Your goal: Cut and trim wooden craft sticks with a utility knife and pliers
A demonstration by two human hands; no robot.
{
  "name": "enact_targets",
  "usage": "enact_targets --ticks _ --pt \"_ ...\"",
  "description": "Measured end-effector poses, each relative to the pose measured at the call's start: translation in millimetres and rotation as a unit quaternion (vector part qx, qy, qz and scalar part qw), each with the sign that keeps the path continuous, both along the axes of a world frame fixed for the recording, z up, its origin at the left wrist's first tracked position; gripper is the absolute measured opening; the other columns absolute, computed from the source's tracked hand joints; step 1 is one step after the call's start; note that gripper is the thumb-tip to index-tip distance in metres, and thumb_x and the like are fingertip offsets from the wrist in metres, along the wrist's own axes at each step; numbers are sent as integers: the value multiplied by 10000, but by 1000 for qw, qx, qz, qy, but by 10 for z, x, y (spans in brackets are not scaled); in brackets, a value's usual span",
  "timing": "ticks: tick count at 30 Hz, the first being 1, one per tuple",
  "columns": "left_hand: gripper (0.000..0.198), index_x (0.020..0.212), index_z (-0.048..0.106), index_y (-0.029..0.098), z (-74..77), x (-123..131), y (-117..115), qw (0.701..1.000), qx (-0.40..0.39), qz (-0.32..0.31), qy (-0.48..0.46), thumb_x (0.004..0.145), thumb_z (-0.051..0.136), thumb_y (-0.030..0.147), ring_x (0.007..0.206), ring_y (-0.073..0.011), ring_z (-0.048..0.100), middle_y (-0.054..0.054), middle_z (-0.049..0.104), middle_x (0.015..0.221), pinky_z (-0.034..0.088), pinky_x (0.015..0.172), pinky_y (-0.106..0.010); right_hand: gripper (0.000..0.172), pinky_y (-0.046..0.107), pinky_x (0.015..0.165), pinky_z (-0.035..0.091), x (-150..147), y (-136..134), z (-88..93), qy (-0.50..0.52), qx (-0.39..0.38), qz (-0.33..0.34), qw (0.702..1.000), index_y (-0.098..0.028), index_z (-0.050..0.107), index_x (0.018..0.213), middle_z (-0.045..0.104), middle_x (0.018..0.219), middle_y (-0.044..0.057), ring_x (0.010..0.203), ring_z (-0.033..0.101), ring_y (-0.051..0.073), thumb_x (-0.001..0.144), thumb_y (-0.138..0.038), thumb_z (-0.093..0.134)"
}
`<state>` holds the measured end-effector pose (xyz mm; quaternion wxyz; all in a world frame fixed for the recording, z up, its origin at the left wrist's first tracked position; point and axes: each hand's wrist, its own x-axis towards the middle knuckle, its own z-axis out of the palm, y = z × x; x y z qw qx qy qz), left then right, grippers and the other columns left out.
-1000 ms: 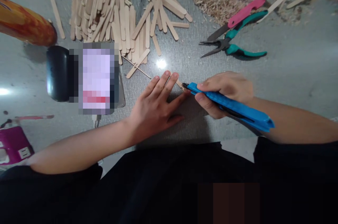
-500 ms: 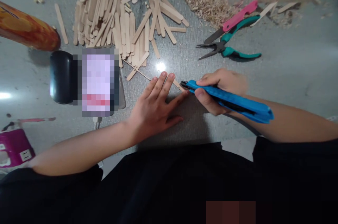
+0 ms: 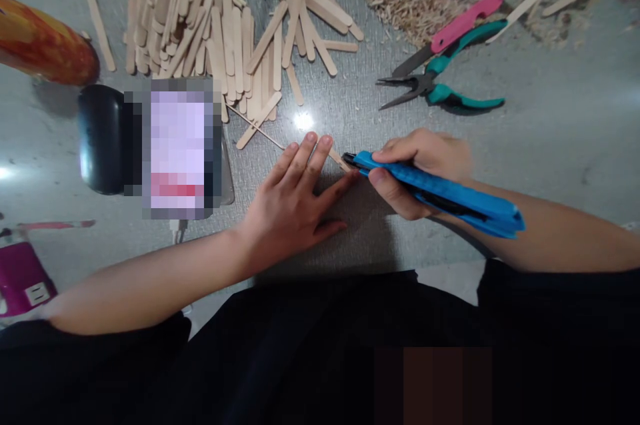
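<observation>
Two bare hands working on a grey speckled tabletop — left hand lying flat, fingers spread, pinning a short flat wooden stick, right hand clamping around a blue plastic utility knife, its tip touching the stick's end.

A grey speckled work surface fills the view. A heap of wooden craft sticks lies at 11 o'clock. Wood shavings lie at 1, with teal-handled pliers and a pink-handled cutter at 2. A phone sits at 9 and a magenta power strip at 8. One stick piece lies near centre.
</observation>
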<state>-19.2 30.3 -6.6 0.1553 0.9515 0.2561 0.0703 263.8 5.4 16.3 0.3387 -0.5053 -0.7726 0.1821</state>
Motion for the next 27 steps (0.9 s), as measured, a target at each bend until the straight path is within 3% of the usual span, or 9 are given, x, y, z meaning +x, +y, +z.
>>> enact_targets --ticks 6,11,16,20,23,27 --pt "1122 1972 144 308 -1 5 -6 1000 8 1 -1 1110 770 662 1844 -520 354 -259 242 2009 353 1492 -681 56 394 615 578 31 -4 -17 -4 -35 5 999 -317 761 1087 776 715 -37 603 765 213 1074 -329 707" --pt "1092 1966 195 329 9 12 -6 1000 -7 5 6 1104 790 636 1851 -519 335 -231 237 2018 358 1491 -699 240 456 675 647 35 -29 -35 -37 -88 -32 995 -337 811 1070 807 782 13 653 766 255 1095 -511 648" --pt "1042 1948 281 330 21 14 -2 1000 -10 6 4 1097 800 635 1855 -505 335 -217 249 2019 347 1503 -688 243 529 713 682 30 -41 -78 -48 -69 -39 996 -379 790 994 859 857 38 763 832 325 1061 -565 647" --pt "995 1934 327 305 17 17 -6 1000 -1 5 5 1111 774 642 1847 -512 352 -247 288 2002 364 1492 -689 119 522 745 665 18 -46 -82 -33 -95 -35 994 -390 752 1004 849 842 19 754 836 329 1017 -503 718" --pt "1011 1935 322 316 7 17 -8 1000 -8 7 1 1100 793 638 1854 -512 338 -223 258 2017 337 1503 -690 51 470 698 624 -8 -16 -65 5 -71 -15 997 -382 721 1003 819 806 -10 664 789 282 1015 -431 725" --pt "976 1908 384 274 14 22 -3 1000 -2 3 -8 1101 790 643 1842 -518 362 -250 290 2001 345 1505 -669 209 461 634 572 -65 72 -13 -63 -74 25 995 -328 633 832 771 737 18 608 734 274 1002 -427 705"
